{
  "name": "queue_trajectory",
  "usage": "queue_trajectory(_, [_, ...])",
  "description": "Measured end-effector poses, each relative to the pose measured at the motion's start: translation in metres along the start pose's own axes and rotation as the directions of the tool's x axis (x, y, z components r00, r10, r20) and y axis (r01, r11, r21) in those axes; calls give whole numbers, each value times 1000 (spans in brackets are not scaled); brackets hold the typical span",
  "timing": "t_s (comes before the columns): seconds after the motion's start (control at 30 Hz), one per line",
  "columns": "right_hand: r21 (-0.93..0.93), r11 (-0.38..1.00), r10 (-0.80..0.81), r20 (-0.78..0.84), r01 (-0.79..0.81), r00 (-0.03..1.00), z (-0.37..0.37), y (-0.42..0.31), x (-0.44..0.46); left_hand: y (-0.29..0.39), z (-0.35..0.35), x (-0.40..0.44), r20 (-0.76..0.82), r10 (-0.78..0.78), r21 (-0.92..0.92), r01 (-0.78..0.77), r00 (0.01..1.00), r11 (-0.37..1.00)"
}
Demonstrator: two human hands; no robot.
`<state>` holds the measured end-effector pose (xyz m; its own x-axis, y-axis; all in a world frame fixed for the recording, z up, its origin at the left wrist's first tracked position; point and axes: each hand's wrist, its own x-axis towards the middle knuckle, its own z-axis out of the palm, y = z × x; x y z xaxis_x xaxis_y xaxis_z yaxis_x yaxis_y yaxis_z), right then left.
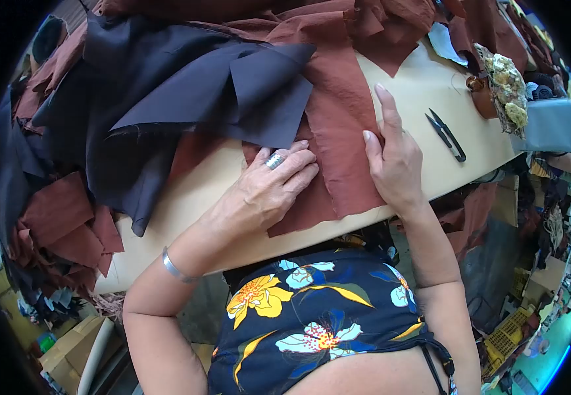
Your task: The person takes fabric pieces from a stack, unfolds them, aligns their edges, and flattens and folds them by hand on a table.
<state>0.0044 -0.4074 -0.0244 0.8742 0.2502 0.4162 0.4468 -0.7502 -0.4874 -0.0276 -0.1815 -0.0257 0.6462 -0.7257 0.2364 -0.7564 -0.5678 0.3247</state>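
Rust cloth [343,131]: flat on the table [423,92], between and under the two hands. Long axis runs away from the wearer, leaning a bit left at the far end; short near end sits by the table edge. Second rust layer [302,210] shows below the left hand, near corner pointing at the wearer.

Left hand [279,174]: palm down, fingers bent, forearm angled in from lower left. Fingertips on the rust fabric by the dark cloth's [167,85] corner; can't tell if they grip anything.

Right hand [394,155]: at the cloth's right edge, index straight and pointing away, thumb spread, nothing visible between; other fingers mostly hidden. Forearm comes up from lower right.

Dark cloth heaped beyond and left of left hand. Black snips [446,136] right of right hand, blades pointing away.
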Motion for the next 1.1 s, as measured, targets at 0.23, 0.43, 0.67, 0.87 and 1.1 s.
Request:
queue_trajectory(0.23, [91,993,-77,43,73,996,-9,2,-21,6,-4,-1,130,-14,99,1,991,995])
queue_trajectory(0.43, [141,989,-44,68,34,997,-10,4,-27,9,-4,0,155,-48,91,34,987,995])
queue_trajectory(0.67, [127,990,-71,44,65,996,-9,4,-26,14,-12,2,252,27,138,-63,967,988])
queue_trajectory(0.87, [121,991,-65,110,51,992,-14,4,-22,30,-15,-1,214,58,140,-90,975,986])
queue_trajectory(1.1, [95,989,103,126,-116,987,-6,8,15,-4,4,9,-78,-19,-20,18,997,1000])
